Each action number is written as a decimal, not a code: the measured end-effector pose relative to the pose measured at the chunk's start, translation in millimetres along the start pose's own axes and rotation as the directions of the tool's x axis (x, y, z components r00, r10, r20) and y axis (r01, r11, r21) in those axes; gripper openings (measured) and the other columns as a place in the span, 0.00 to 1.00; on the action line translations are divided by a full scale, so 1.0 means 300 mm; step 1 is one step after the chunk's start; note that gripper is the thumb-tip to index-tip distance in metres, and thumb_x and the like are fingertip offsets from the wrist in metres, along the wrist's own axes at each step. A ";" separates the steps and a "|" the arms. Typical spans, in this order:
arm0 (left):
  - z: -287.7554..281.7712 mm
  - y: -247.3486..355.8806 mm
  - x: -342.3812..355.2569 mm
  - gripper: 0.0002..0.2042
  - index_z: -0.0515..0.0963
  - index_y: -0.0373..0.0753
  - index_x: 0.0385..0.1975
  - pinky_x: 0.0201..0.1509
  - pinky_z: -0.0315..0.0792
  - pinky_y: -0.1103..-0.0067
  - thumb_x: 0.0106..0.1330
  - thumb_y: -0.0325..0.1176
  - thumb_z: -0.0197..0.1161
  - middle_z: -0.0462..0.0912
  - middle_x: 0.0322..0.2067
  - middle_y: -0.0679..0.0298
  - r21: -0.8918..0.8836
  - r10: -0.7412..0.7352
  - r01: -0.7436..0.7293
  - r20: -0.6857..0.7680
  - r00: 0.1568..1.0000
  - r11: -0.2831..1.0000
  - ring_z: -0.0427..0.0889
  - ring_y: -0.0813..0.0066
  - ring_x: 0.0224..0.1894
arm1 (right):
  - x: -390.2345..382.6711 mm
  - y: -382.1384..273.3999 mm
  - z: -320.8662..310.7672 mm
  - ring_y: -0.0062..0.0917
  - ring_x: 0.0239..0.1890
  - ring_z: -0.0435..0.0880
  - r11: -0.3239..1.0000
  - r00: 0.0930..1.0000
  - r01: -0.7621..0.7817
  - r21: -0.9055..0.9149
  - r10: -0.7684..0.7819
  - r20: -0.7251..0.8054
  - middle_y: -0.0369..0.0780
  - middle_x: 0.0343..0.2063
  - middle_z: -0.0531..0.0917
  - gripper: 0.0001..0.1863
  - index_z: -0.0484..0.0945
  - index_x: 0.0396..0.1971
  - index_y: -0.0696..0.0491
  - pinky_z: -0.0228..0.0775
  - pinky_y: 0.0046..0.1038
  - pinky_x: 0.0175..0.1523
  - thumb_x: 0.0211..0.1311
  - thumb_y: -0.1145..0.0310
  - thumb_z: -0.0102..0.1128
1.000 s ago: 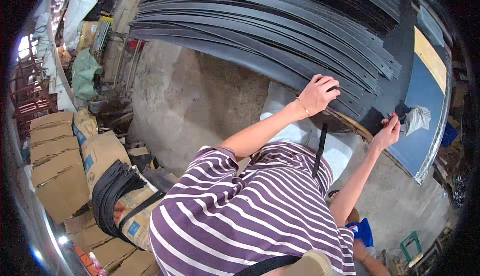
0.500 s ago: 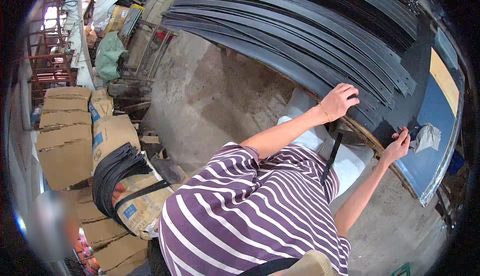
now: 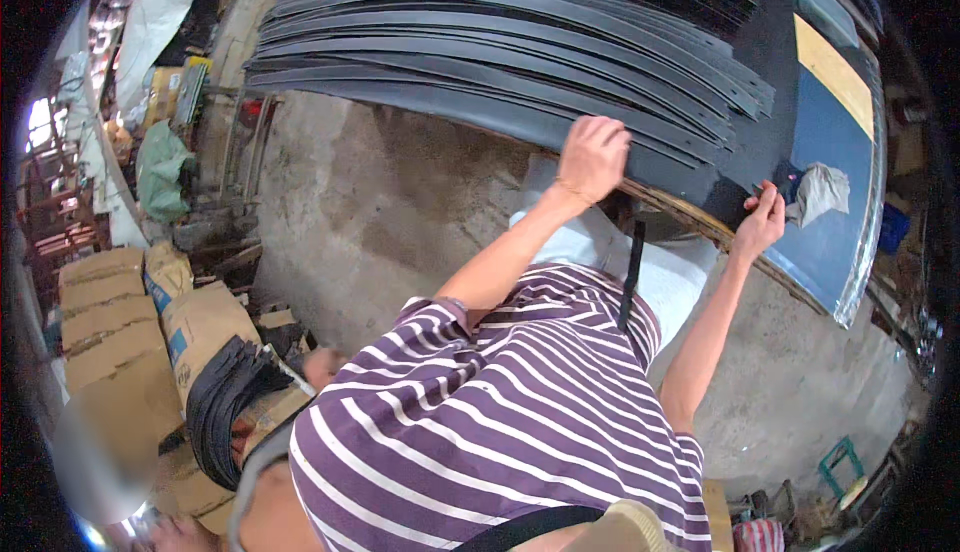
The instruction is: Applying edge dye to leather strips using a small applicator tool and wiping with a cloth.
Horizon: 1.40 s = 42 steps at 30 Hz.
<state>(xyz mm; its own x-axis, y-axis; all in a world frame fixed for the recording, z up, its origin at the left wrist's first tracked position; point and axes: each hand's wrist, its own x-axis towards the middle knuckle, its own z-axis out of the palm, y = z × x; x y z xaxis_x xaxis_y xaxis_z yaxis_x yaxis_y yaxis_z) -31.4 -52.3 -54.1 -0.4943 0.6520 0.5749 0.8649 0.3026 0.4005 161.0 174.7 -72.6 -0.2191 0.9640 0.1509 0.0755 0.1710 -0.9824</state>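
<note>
My left hand (image 3: 594, 159) is curled closed at the near edge of the table, beside the lowest of the dark grey strips (image 3: 480, 82). Whatever sits between its fingers is hidden. Further right, my right hand (image 3: 760, 222) is pinched over the table edge, with a small dark tip at its fingers that I cannot make out. Just beyond it lies a crumpled grey cloth (image 3: 823, 194) on the blue sheet (image 3: 815, 257). Long flat strips spread across the table in overlapping layers, their ends pointing toward my hands.
Another person's bare arm (image 3: 275, 512) shows at lower left, beside a bundle of black strips (image 3: 220, 402) on cardboard. Stacked cartons (image 3: 110, 322) stand at the left. A green sack (image 3: 163, 172) sits further back. A dark strap (image 3: 633, 277) hangs before my light trousers.
The view has shifted, so the table sits higher and further left. My left hand has moved left along the table edge. My right hand stays near the cloth. Another person's arm has appeared at lower left.
</note>
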 end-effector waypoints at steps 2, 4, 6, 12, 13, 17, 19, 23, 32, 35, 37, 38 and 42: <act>-0.078 -0.036 -0.019 0.11 0.80 0.38 0.40 0.61 0.68 0.60 0.59 0.32 0.65 0.81 0.43 0.57 0.085 -0.067 0.063 0.035 0.997 0.994 0.79 0.58 0.50 | -0.005 -0.015 0.007 0.12 0.23 0.70 0.999 1.000 -0.010 0.046 0.009 0.016 0.30 0.21 0.75 0.14 0.83 0.39 0.59 0.61 0.18 0.29 0.75 0.62 0.55; -0.120 -0.096 -0.050 0.13 0.80 0.37 0.44 0.65 0.64 0.57 0.62 0.34 0.64 0.81 0.46 0.57 0.176 -0.139 0.130 0.037 0.990 0.976 0.78 0.57 0.53 | -0.003 -0.003 0.012 0.12 0.23 0.70 0.998 0.999 -0.017 0.062 0.014 0.034 0.31 0.22 0.76 0.15 0.82 0.39 0.60 0.62 0.18 0.29 0.75 0.63 0.55; -0.158 -0.138 -0.074 0.16 0.79 0.36 0.49 0.68 0.61 0.56 0.64 0.36 0.63 0.79 0.49 0.55 0.245 -0.197 0.175 0.068 0.978 0.954 0.75 0.58 0.58 | 0.001 0.001 0.001 0.12 0.23 0.70 0.996 0.999 -0.033 0.087 0.029 0.045 0.32 0.23 0.77 0.15 0.82 0.39 0.61 0.62 0.18 0.29 0.75 0.63 0.56; -0.177 -0.201 -0.074 0.17 0.78 0.36 0.52 0.66 0.63 0.57 0.63 0.33 0.62 0.77 0.52 0.56 0.257 -0.202 0.170 0.106 0.974 0.951 0.72 0.55 0.61 | 0.004 -0.014 -0.002 0.12 0.23 0.72 1.000 1.000 0.001 0.027 -0.002 0.020 0.32 0.23 0.77 0.15 0.82 0.39 0.61 0.63 0.18 0.29 0.75 0.63 0.55; -0.166 -0.201 -0.079 0.18 0.78 0.36 0.52 0.66 0.63 0.58 0.63 0.34 0.62 0.77 0.53 0.55 0.258 -0.213 0.182 0.099 0.972 0.949 0.72 0.54 0.61 | 0.002 -0.012 0.009 0.12 0.23 0.71 0.994 0.999 0.004 0.110 -0.008 0.037 0.32 0.23 0.77 0.15 0.82 0.40 0.61 0.63 0.19 0.29 0.75 0.63 0.55; -0.148 -0.165 -0.029 0.17 0.80 0.39 0.50 0.61 0.68 0.62 0.61 0.33 0.66 0.78 0.51 0.56 0.144 -0.102 0.084 0.125 0.987 0.986 0.75 0.55 0.56 | -0.007 -0.037 0.023 0.12 0.24 0.72 0.999 0.999 -0.032 0.033 0.031 0.025 0.31 0.22 0.76 0.14 0.81 0.41 0.61 0.63 0.19 0.29 0.75 0.63 0.55; -0.126 -0.124 0.035 0.17 0.81 0.40 0.48 0.60 0.69 0.62 0.58 0.35 0.69 0.78 0.50 0.57 0.092 -0.036 0.027 0.096 0.995 0.995 0.76 0.56 0.56 | -0.015 -0.049 0.034 0.12 0.24 0.72 0.997 0.998 -0.037 0.068 0.033 0.059 0.31 0.23 0.76 0.14 0.82 0.41 0.61 0.64 0.19 0.29 0.75 0.64 0.55; -0.027 -0.148 0.077 0.18 0.81 0.45 0.45 0.56 0.69 0.64 0.54 0.39 0.71 0.79 0.47 0.64 0.112 0.078 -0.100 0.182 0.980 0.989 0.76 0.63 0.53 | -0.004 -0.023 0.005 0.12 0.23 0.71 0.999 0.999 -0.037 0.033 0.037 0.004 0.32 0.23 0.77 0.14 0.82 0.41 0.59 0.62 0.18 0.28 0.75 0.63 0.55; -0.027 -0.149 0.082 0.20 0.76 0.40 0.44 0.57 0.66 0.64 0.54 0.39 0.72 0.74 0.44 0.60 0.093 0.075 -0.110 0.322 0.944 0.990 0.71 0.58 0.52 | 0.019 0.041 -0.024 0.12 0.22 0.70 1.000 0.998 -0.014 0.021 0.012 0.056 0.32 0.21 0.77 0.15 0.82 0.41 0.58 0.62 0.19 0.29 0.76 0.61 0.53; -0.033 -0.145 0.087 0.20 0.76 0.40 0.44 0.57 0.66 0.64 0.54 0.38 0.72 0.74 0.44 0.60 0.093 0.074 -0.107 0.310 0.948 0.990 0.71 0.58 0.52 | 0.015 0.026 -0.005 0.12 0.22 0.70 1.000 1.000 0.023 -0.003 -0.023 0.020 0.31 0.20 0.76 0.15 0.82 0.40 0.58 0.61 0.19 0.28 0.76 0.61 0.52; -0.033 -0.141 0.093 0.20 0.76 0.40 0.44 0.57 0.66 0.64 0.54 0.38 0.73 0.74 0.44 0.60 0.077 0.090 -0.120 0.312 0.946 0.990 0.71 0.58 0.52 | 0.016 0.012 -0.015 0.12 0.22 0.70 0.999 0.999 0.036 -0.007 -0.036 0.018 0.31 0.20 0.75 0.15 0.82 0.39 0.58 0.61 0.19 0.28 0.76 0.61 0.53; -0.039 -0.147 0.092 0.20 0.76 0.39 0.44 0.57 0.67 0.64 0.54 0.38 0.73 0.74 0.44 0.59 0.066 0.099 -0.123 0.289 0.952 0.990 0.71 0.58 0.52 | 0.016 0.011 -0.006 0.12 0.22 0.70 1.000 1.000 0.008 0.018 -0.008 0.020 0.31 0.20 0.75 0.15 0.82 0.39 0.58 0.61 0.19 0.29 0.76 0.61 0.53; -0.060 -0.158 0.099 0.17 0.77 0.40 0.43 0.55 0.69 0.64 0.57 0.40 0.71 0.77 0.43 0.59 -0.083 0.124 -0.108 0.227 0.966 0.991 0.74 0.57 0.50 | 0.017 0.015 0.005 0.12 0.23 0.70 0.999 1.000 0.013 0.046 -0.014 0.027 0.32 0.24 0.77 0.14 0.82 0.39 0.58 0.63 0.19 0.29 0.75 0.62 0.54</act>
<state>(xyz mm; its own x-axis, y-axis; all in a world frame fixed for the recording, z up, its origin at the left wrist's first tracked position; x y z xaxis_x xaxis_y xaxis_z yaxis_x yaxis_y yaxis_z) -88.6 -59.8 -43.3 -0.3505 0.8252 0.4430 0.9029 0.1721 0.3938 158.7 180.1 -76.4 -0.2468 0.9554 0.1619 0.0276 0.1740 -0.9844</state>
